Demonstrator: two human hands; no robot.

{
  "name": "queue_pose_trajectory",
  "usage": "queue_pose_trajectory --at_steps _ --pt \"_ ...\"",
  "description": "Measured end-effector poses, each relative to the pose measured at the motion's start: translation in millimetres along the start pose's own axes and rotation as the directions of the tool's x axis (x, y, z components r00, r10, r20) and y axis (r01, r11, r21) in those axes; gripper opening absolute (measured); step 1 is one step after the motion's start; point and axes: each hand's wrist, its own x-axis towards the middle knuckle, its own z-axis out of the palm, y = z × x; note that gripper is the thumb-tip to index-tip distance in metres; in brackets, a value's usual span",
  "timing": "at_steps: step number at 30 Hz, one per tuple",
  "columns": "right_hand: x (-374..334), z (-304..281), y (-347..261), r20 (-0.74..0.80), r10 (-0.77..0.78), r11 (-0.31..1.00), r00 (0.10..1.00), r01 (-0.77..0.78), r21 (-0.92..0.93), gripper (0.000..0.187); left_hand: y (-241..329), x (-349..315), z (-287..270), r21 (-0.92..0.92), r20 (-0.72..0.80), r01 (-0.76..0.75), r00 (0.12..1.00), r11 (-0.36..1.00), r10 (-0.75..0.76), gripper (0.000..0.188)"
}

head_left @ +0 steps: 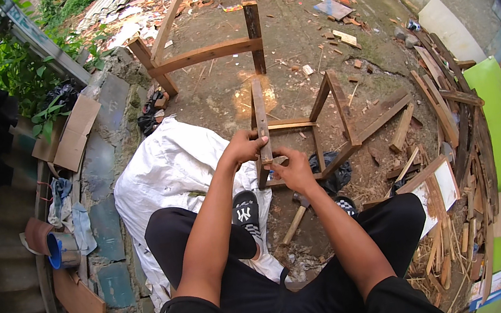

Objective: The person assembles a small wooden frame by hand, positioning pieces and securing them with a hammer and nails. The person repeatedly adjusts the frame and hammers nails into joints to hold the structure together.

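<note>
In front of my knees stands a small wooden frame [260, 113] made of narrow brown boards. My left hand [245, 148] is closed around its near upright board, with the thumb on the front face. Close beside it, my right hand [294, 169] pinches at the near end of that same board. Whatever those fingertips hold, if anything, is too small to make out. A hammer [293, 225] with a wooden handle lies on the ground between my feet, below my right hand.
A white sack [166, 168] spreads under my left leg. Farther off stands a larger wooden frame [204, 54]. Scrap wood [442, 104] is piled along the right side, beside green panels [497, 122]. A low wall [107, 228] runs along the left, with a blue cup [62, 249] nearby.
</note>
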Motion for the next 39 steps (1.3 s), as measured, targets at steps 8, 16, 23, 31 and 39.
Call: queue_pose_trajectory --at_steps 8,16,23,31,39 --pt "-57 11 122 -0.031 0.267 0.914 0.963 -0.263 -0.309 0.04 12 -30 -5 -0.028 0.097 0.11 0.99 0.994 -0.107 0.055" --pt "-52 -30 187 -0.569 0.217 0.965 0.793 -0.261 0.005 0.085 -10 -38 -11 -0.097 0.051 0.064 0.997 0.993 -0.059 0.05" --pt "2 -118 151 -0.346 0.26 0.95 0.901 -0.175 0.258 0.041 2 -37 10 -0.187 0.037 0.028 0.999 0.982 -0.022 0.052" --pt "-22 -140 150 -0.526 0.139 0.988 0.839 -0.081 0.133 0.024 22 -31 31 -0.214 0.089 -0.016 0.995 0.977 0.036 0.052" --pt "-34 -166 179 -0.577 0.126 0.991 0.807 -0.122 0.046 0.023 1 -2 65 -0.266 0.135 -0.02 0.989 0.964 0.058 0.052"
